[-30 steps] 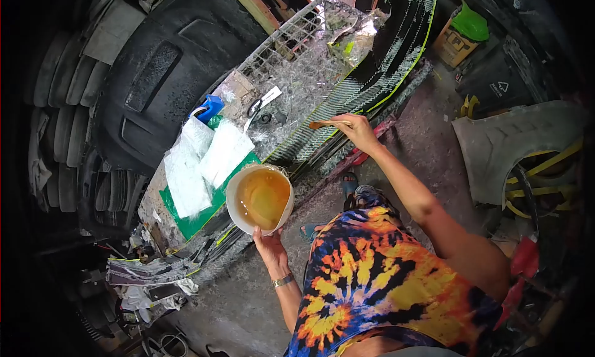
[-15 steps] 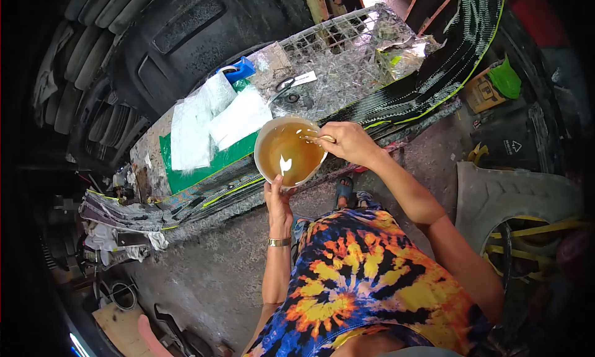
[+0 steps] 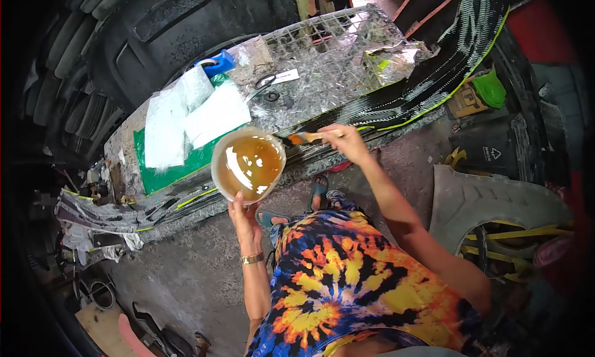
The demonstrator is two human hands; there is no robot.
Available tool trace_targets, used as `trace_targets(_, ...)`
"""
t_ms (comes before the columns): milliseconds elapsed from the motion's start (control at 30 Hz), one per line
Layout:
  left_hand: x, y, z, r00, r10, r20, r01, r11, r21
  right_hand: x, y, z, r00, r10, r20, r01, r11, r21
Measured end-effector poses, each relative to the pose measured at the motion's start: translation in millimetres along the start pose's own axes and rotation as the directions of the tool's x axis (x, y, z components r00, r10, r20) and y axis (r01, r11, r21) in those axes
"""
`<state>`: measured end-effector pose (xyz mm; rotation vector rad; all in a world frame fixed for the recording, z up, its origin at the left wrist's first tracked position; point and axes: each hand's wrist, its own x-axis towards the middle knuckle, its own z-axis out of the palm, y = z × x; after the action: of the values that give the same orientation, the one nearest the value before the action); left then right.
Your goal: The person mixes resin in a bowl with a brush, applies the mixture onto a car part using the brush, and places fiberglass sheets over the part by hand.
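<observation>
My left hand (image 3: pixel 244 224) grips the near side of a whitish tub (image 3: pixel 218 182) that holds amber liquid (image 3: pixel 253 163) with bright reflections on it. Pinched by its wooden handle in my right hand (image 3: pixel 350 145) is a paintbrush (image 3: pixel 305 137). Its wet, orange-brown bristles are just outside the tub's right rim, over the edge of the bench. Behind them runs a long curved panel with black-and-white woven fabric (image 3: pixel 396 103) and lime-green edging.
On the bench, white fibre sheets (image 3: pixel 217 115) lie on green sheeting (image 3: pixel 141 165), near a blue tape dispenser (image 3: pixel 217 64) and scissors (image 3: pixel 265 82). A grey fender (image 3: pixel 496 199) stands at right. A cardboard box (image 3: pixel 466 101) sits behind it.
The paintbrush has come out of the tub to the right, its bristles now showing. The head view has shifted, so the bench and the tub appear further left.
</observation>
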<state>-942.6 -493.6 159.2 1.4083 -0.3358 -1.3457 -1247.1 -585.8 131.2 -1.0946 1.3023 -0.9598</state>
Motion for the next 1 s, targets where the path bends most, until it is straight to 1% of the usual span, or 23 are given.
trace_targets(33,0,2,-2,1.000,-0.001,0.019,0.002,1.000,-0.030,5,17,4,0.999,-0.047,0.007,0.047,0.999,-0.004)
trace_targets(67,-1,6,-10,0.999,-0.002,0.033,0.003,1.000,-0.031,3,24,10,0.997,-0.068,-0.021,0.067,0.997,-0.047)
trace_targets(133,-1,10,-15,1.000,0.000,0.024,0.001,0.998,-0.063,3,38,3,0.988,-0.048,-0.148,0.045,0.999,-0.023)
trace_targets(167,-4,13,-14,1.000,0.021,-0.006,-0.022,0.999,-0.050,2,41,-5,0.981,-0.080,-0.176,0.074,0.996,-0.042)
trace_targets(267,-3,14,-24,1.000,0.014,-0.015,-0.015,0.998,-0.065,-3,42,-27,0.953,-0.106,-0.283,0.103,0.994,-0.025)
trace_targets(333,-2,15,-28,1.000,0.019,-0.002,-0.019,0.998,-0.059,-5,43,-43,0.943,-0.133,-0.305,0.124,0.991,-0.048)
trace_targets(400,-2,16,-29,1.000,0.025,-0.020,-0.026,0.997,-0.078,-7,43,-54,0.912,-0.159,-0.378,0.161,0.987,-0.027)
trace_targets(433,-3,18,-29,1.000,0.026,-0.017,-0.028,0.997,-0.077,-9,43,-59,0.899,-0.148,-0.412,0.161,0.987,-0.002)
trace_targets(467,-5,21,-28,1.000,0.025,-0.009,-0.025,0.997,-0.077,-12,42,-64,0.898,-0.149,-0.414,0.163,0.987,-0.002)
trace_targets(533,-7,25,-31,1.000,0.026,-0.008,-0.027,0.997,-0.077,-22,30,-64,0.854,-0.209,-0.477,0.216,0.976,-0.041)
trace_targets(567,-8,25,-31,0.999,0.037,-0.006,-0.038,0.996,-0.084,-29,21,-65,0.857,-0.194,-0.478,0.158,0.981,-0.114)
trace_targets(600,-8,25,-31,0.999,0.049,-0.009,-0.050,0.994,-0.094,-33,12,-59,0.864,-0.193,-0.464,0.161,0.981,-0.109)
trace_targets(633,-10,25,-30,0.998,0.055,-0.028,-0.058,0.994,-0.097,-35,5,-54,0.845,-0.337,-0.415,0.236,0.932,-0.275)
trace_targets(667,-11,25,-30,0.998,0.051,-0.034,-0.054,0.994,-0.097,-37,2,-48,0.815,-0.469,-0.341,0.310,0.849,-0.429)
trace_targets(700,-12,25,-31,0.998,0.046,-0.039,-0.049,0.994,-0.098,-35,2,-37,0.812,-0.527,-0.250,0.388,0.808,-0.443)
trace_targets(733,-12,25,-31,0.997,0.048,-0.054,-0.054,0.993,-0.104,-37,-8,-21,0.839,-0.519,-0.165,0.389,0.783,-0.485)
trace_targets(800,-13,26,-35,0.998,0.042,-0.045,-0.046,0.995,-0.090,-31,-1,14,0.899,-0.437,-0.028,0.386,0.821,-0.421)
trace_targets(867,-13,23,-37,0.999,0.033,-0.042,-0.036,0.995,-0.095,-17,10,39,0.908,-0.416,0.057,0.404,0.828,-0.389)
trace_targets(933,-13,21,-36,0.999,0.023,-0.028,-0.026,0.995,-0.099,-9,7,44,0.918,-0.396,0.036,0.373,0.827,-0.421)
trace_targets(1000,-17,23,-34,0.998,0.034,-0.053,-0.041,0.989,-0.144,-5,6,37,0.926,-0.378,0.012,0.343,0.825,-0.450)
